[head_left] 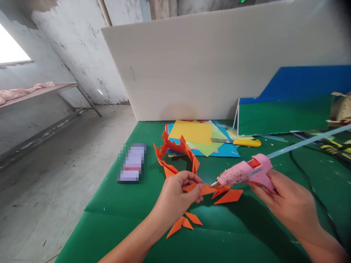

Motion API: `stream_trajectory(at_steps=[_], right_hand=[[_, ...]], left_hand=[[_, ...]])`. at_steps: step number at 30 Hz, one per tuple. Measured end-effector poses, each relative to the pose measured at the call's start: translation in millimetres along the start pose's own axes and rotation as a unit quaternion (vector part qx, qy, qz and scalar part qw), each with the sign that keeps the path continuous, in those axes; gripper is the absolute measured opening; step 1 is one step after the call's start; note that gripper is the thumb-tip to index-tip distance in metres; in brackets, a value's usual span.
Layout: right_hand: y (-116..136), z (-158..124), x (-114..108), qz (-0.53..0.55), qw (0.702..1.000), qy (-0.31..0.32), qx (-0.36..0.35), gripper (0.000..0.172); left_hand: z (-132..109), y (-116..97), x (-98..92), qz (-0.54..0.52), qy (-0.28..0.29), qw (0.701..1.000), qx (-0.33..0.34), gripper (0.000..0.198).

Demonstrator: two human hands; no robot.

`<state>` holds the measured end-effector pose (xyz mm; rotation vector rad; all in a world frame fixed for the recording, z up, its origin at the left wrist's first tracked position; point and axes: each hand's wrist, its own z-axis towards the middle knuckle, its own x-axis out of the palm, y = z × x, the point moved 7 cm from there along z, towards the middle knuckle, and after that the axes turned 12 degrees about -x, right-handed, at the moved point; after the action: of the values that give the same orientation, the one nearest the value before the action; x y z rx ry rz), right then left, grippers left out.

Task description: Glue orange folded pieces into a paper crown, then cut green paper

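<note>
My left hand pinches a folded orange paper piece between thumb and fingers. In my right hand is a pink hot glue gun, its metal nozzle touching or just above that piece; I cannot tell which. A long translucent glue stick sticks out of the gun's back end. Behind my left hand stands a curved chain of folded orange paper, partly hidden by the hand. Loose orange folded pieces lie right of the fingers, and more orange pieces lie in front.
Coloured paper sheets are stacked at the back, with a yellow-handled knife on them. A blurred phone-like object lies at left. A black cord runs along the right. White board and green board stand behind.
</note>
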<state>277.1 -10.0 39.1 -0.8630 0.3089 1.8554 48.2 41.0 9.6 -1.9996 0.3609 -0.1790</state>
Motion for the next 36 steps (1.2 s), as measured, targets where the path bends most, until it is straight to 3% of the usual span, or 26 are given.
stream_trajectory(at_steps=[28, 36], right_hand=[[-2, 4, -7, 0.0, 1.0, -0.017, -0.018, 0.027], [-6, -1, -6, 0.023, 1.0, 0.0, 0.011, 0.024]], left_hand=[[-2, -7, -8.1, 0.033, -0.028, 0.999, 0.016, 0.005], [-1, -8, -12.3, 0.025, -0.031, 0.999, 0.028, 0.008]])
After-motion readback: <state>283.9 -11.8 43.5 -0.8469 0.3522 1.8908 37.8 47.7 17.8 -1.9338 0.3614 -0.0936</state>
